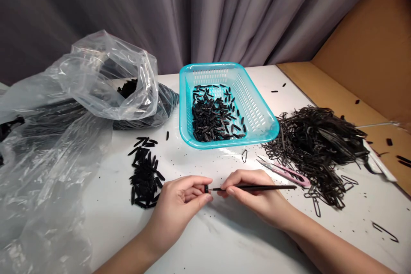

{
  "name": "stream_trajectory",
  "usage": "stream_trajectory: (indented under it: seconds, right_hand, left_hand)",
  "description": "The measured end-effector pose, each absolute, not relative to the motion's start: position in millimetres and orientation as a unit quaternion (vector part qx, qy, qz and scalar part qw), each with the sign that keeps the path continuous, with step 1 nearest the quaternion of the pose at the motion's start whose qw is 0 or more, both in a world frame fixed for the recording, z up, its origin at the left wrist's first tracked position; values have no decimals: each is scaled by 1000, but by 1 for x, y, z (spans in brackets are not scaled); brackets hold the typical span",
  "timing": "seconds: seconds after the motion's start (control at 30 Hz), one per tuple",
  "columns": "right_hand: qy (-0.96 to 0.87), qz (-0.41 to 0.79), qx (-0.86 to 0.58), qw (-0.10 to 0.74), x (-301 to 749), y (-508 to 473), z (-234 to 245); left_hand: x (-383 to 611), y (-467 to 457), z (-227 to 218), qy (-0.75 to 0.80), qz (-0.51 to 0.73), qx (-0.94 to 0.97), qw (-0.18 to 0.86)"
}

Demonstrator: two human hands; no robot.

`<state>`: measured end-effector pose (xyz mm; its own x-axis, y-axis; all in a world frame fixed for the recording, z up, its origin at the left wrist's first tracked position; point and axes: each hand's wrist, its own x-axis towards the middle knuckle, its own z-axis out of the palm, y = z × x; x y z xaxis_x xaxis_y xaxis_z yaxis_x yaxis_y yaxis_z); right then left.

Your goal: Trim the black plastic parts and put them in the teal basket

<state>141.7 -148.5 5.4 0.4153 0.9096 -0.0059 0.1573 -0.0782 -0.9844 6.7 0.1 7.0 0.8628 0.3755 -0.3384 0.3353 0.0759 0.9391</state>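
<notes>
Between the thumb and fingers of my left hand is a small black piece, pinched and mostly hidden by the fingertips. My right hand grips a thin dark tool with a fine metal tip, held like a pen. Its tip points left and meets the black piece, or comes very close to it. A heap of narrow black pieces lies on the white table just left of my left hand. Beyond both hands stands a blue plastic basket with many similar black pieces inside.
Pink-handled thread snips lie right of the basket, against a tangled pile of black strips and loops. A large clear plastic bag with black material covers the left side. A grey curtain hangs behind; a brown panel stands right.
</notes>
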Motion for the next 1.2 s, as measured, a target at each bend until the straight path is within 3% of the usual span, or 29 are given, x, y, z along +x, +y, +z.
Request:
stream_trajectory:
  seconds: [0.33,0.47,0.63,1.2]
  right_hand:
    - [-320,484,-519,628,132,-145,3]
    - [-329,403,-568,638,137,-147,4]
    - [-404,304,-657,559,141,-151,3]
    - [-436,290,-661,537,138,-151,5]
  left_hand:
    - [9,2,1,248,15,672,698]
    - [9,2,3,255,27,677,690]
    - [9,1,4,252,27,669,699]
    - [9,0,3,246,34,687,683]
